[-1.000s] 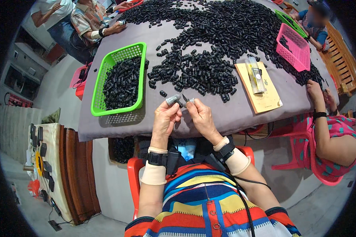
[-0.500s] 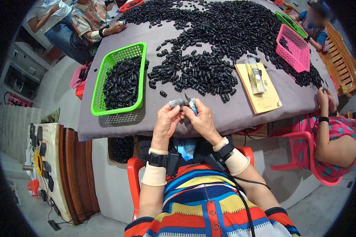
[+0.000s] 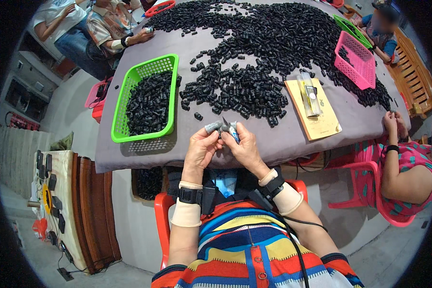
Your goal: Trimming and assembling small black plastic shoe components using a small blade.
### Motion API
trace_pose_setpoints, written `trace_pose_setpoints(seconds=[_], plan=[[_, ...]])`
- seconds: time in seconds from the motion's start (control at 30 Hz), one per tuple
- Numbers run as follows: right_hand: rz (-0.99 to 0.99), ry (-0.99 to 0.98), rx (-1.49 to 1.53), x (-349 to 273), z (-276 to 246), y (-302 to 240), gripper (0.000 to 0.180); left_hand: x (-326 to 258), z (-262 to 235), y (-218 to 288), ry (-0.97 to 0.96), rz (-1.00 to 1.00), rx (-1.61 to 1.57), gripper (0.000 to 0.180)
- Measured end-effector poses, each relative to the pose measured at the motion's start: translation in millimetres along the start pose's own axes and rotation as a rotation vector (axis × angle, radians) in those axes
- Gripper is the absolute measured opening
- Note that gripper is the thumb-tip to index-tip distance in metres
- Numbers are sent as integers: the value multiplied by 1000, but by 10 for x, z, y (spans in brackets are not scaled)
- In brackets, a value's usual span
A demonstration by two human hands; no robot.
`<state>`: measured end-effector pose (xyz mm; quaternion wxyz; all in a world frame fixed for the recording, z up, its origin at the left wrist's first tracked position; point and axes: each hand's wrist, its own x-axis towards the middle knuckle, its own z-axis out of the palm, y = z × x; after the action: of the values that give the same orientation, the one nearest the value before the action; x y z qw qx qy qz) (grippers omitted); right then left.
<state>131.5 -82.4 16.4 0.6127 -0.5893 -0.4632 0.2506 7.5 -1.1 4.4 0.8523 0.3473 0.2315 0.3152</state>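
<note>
Over the table's near edge my two hands meet, fingertips almost touching. My left hand is closed in a pinch, with a grey wrap on one finger. Whatever it pinches is too small and covered to make out. Closed in my right hand is a small knife, its dark pointed blade up and its handle bluish white. Just beyond the hands lies a loose black plastic piece, and further off a heap of the same black pieces.
A green basket of black pieces stands left. On the right, a clear plastic case rests on a yellowish pad. A pink basket lies beyond it. Other people sit around the grey-covered table.
The knife blade stands a little more upright between my hands, and my fingers have shifted slightly. Both grips stay closed. The camera view has moved slightly.
</note>
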Motion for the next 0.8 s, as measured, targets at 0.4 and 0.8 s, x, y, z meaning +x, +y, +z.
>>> trace_pose_setpoints(seconds=[0.4,0.8], plan=[[-185,-92,-237,-20,8,-45,21,-3,-113,-8,13,50,-160,24],[-200,-92,-282,-24,18,-57,21,-8,-136,5,6,25,-114,27]])
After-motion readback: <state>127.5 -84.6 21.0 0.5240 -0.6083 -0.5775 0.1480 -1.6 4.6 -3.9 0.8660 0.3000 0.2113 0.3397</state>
